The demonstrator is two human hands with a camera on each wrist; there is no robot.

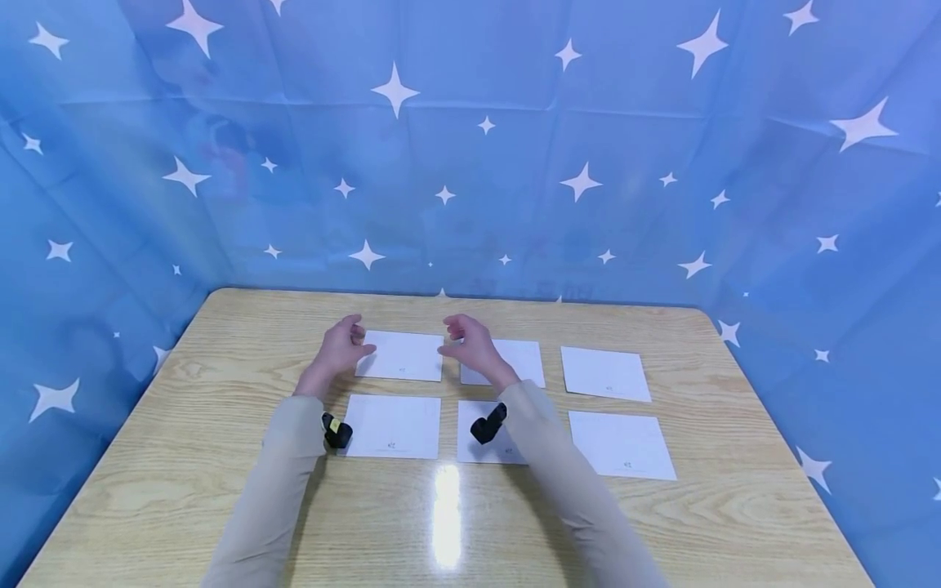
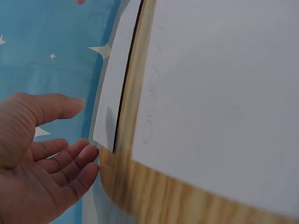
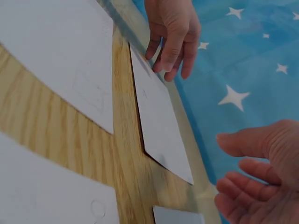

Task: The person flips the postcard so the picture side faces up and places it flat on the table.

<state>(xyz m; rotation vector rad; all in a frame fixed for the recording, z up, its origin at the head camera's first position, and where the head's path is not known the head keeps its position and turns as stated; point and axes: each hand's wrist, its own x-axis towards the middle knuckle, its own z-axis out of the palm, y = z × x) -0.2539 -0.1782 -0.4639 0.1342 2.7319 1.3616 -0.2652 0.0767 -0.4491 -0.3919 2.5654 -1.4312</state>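
At the back left of the table lies a white sheet [image 1: 400, 356], with a hand on either side of it. My left hand [image 1: 343, 347] is by its left edge, thumb and fingers spread apart around air. Across from it, my right hand [image 1: 474, 347] hovers between this sheet and the back middle sheet [image 1: 515, 359], partly covering the latter. The right wrist view has the right hand [image 3: 261, 172] with loosely bent fingers and nothing in them. A dark line runs under the near edge of the back left sheet [image 2: 112, 88] in the left wrist view.
More white sheets lie in two rows: back right [image 1: 606, 374], front left [image 1: 393, 426], front middle [image 1: 470, 441] under the right forearm, and front right [image 1: 623, 445]. Faint marks show on some. A blue star-patterned curtain [image 1: 470, 212] hangs behind the wooden table [image 1: 184, 457].
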